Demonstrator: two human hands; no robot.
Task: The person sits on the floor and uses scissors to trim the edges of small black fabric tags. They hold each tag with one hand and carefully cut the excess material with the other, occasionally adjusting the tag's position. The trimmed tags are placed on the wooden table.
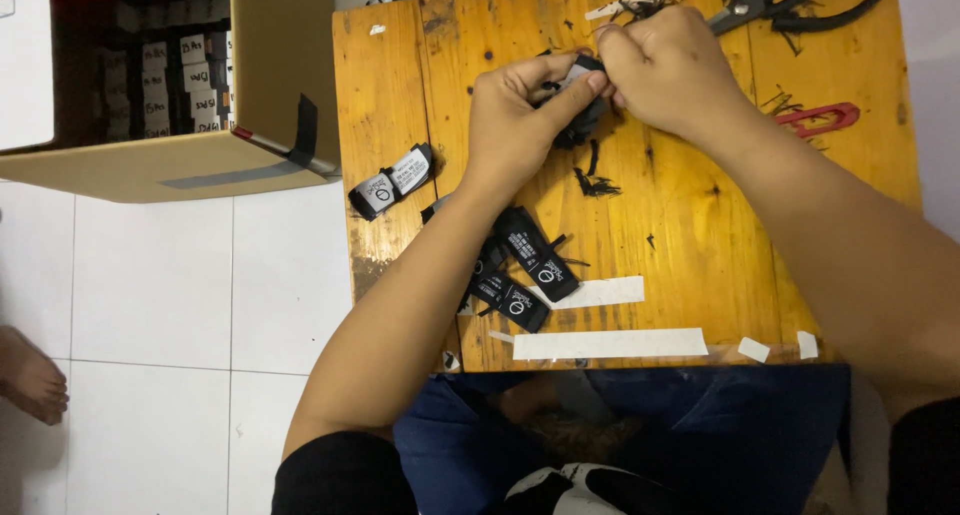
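Seen from above, a person seated at a worn wooden table (700, 255) is working a small black fabric label (580, 110) between both hands in the upper middle of the frame. The left hand (520, 115) is pinching the label from the left, thumb lying across its pale top edge, while the right hand (665, 70) is closing its fingertips on the same piece from the right; both hands are clenched on it, just above the tabletop. The label is looking light, soft and floppy, a thing likely best taken by its folded end or edges rather than its loose middle, since thin woven cloth slips and curls. Below the hands, loose black thread scraps (595, 183) are lying on the wood. Toward the lower centre, more black labels (525, 265) are resting in a small heap, and another folded pair (392, 182) is sitting near the table's left edge. White paper strips (610, 344) are lining the near edge. Scissors (770, 5) are lying at upper right, a red clip-like tool (820, 118) beside them. An open cardboard box (270, 75) is standing at upper left.
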